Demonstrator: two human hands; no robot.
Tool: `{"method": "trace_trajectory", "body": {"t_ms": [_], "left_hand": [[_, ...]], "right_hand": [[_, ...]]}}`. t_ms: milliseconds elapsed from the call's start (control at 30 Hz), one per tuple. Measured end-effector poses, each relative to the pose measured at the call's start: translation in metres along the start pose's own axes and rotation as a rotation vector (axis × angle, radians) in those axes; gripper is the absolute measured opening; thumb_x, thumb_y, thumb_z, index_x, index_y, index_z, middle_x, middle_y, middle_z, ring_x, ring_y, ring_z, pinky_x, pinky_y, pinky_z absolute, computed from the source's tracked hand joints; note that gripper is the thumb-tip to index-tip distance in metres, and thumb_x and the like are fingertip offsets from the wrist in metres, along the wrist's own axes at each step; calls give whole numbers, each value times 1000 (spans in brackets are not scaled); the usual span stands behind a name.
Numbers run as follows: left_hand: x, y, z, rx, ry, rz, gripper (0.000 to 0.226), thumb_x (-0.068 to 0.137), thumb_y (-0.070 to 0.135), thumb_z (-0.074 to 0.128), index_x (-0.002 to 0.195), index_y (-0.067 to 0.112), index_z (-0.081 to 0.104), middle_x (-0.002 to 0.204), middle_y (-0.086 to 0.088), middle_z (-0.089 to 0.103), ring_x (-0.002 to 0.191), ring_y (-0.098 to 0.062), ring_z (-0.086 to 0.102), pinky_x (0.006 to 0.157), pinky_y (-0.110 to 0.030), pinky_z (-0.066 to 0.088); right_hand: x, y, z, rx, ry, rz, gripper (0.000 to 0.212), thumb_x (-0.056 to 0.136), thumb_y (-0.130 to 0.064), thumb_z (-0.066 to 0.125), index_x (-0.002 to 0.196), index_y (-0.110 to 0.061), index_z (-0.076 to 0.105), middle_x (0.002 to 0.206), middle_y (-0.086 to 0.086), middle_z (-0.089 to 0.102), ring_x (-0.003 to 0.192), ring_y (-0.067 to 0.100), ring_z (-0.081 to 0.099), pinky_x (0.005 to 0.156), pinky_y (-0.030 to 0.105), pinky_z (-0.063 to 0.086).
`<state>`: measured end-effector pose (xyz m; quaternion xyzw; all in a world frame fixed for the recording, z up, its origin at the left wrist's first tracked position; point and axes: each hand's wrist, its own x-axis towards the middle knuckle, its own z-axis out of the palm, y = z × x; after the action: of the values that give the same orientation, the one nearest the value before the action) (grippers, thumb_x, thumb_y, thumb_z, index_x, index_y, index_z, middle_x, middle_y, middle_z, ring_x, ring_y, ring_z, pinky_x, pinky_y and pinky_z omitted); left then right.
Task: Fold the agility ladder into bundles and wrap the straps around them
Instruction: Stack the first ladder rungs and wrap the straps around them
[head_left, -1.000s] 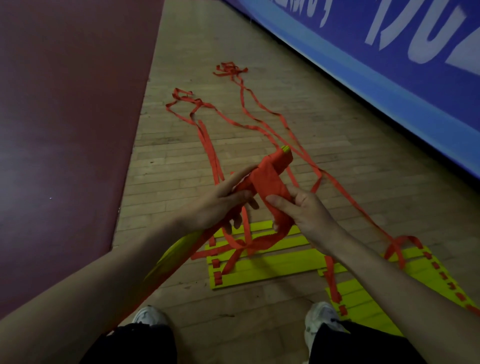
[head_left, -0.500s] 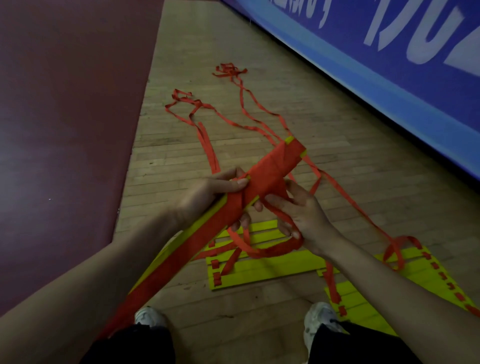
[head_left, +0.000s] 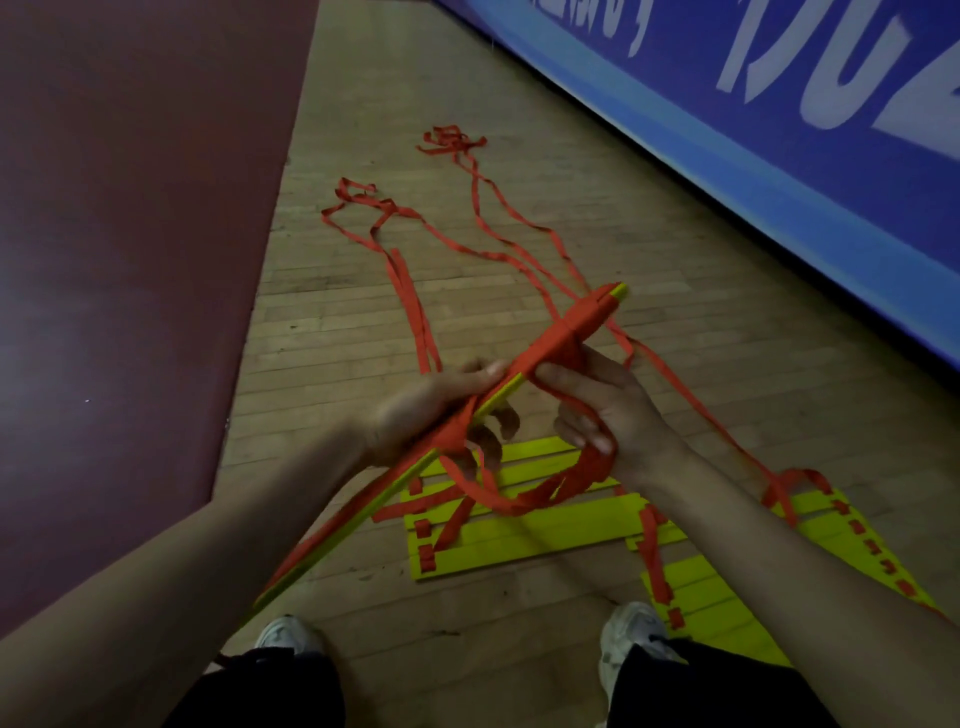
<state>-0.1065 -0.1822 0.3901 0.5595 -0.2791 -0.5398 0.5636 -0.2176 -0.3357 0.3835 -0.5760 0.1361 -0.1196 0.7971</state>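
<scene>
Both hands work in front of the person, above the wooden floor (head_left: 675, 291). The left hand (head_left: 426, 410) grips a long, thin bundle (head_left: 576, 327) of yellow rungs bound in red webbing, thumb on top and fingers curled beneath. The bundle runs diagonally from near the left knee up and away to the right. The right hand (head_left: 618, 410), just beside the left and touching the bundle, has its fingers curled round a red strap (head_left: 524, 499) that sags in a loop below both hands. Beneath them a flat set of yellow rungs (head_left: 519, 540) lies on the floor, with a second set (head_left: 717, 597) to its right, by the right shoe (head_left: 628, 634). Loose webbing (head_left: 410, 291) trails away across the boards toward a blue banner (head_left: 779, 130). A dark red mat (head_left: 130, 208) covers the left.
</scene>
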Motion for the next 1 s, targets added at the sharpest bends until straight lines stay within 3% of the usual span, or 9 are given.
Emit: {"method": "trace_trajectory", "body": {"t_ms": [133, 233, 333, 433, 567, 767, 1000], "left_hand": [[7, -8, 4, 249, 197, 135, 28, 97, 36, 43, 113, 14, 51, 91, -9, 66, 62, -21, 56, 48, -26, 41], [9, -10, 10, 384, 224, 185, 24, 97, 33, 52, 117, 21, 58, 98, -6, 65, 69, -18, 59, 52, -26, 48], [11, -12, 16, 643, 252, 205, 30, 97, 18, 54, 127, 22, 52, 106, -11, 64, 70, -12, 65, 54, -23, 53], [14, -15, 19, 778, 288, 225, 30, 100, 14, 46, 130, 11, 49, 113, -9, 65, 81, -22, 69, 54, -24, 52], [17, -15, 18, 621, 323, 207, 15, 101, 12, 43, 113, 10, 51, 110, -8, 66, 79, -29, 69, 51, -27, 51], [21, -8, 11, 243, 317, 131, 7, 99, 11, 46, 94, 9, 42, 93, -11, 70, 69, -32, 66, 43, -25, 49], [14, 4, 3, 44, 205, 146, 7, 94, 8, 50, 92, 1, 53, 88, -17, 72, 59, -30, 68, 45, -26, 51]], "right_hand": [[9, -4, -15, -21, 199, 37, 16, 72, -16, 71, 77, -12, 56, 34, -5, 30, 22, 6, 27, 33, 17, 22], [13, -3, -23, -24, 252, 43, 15, 85, -12, 67, 76, -13, 54, 35, -6, 31, 23, 5, 26, 32, 17, 22], [13, -1, -27, -49, 293, 36, 20, 86, -14, 68, 72, -15, 54, 38, -5, 31, 25, 6, 26, 33, 18, 23], [13, 2, -28, -110, 334, 19, 17, 86, -17, 69, 75, -14, 57, 40, -5, 35, 27, 6, 28, 34, 19, 26], [13, 8, -23, -238, 326, -52, 12, 86, -21, 70, 80, -15, 61, 46, -5, 45, 32, 5, 38, 36, 20, 34], [5, 13, -15, -289, 296, -56, 9, 83, -20, 72, 82, -16, 64, 44, -11, 50, 35, 5, 42, 35, 18, 34], [2, 5, -12, -237, 267, -54, 10, 81, -18, 71, 81, -14, 62, 40, -8, 41, 30, 7, 36, 33, 19, 31]]}}
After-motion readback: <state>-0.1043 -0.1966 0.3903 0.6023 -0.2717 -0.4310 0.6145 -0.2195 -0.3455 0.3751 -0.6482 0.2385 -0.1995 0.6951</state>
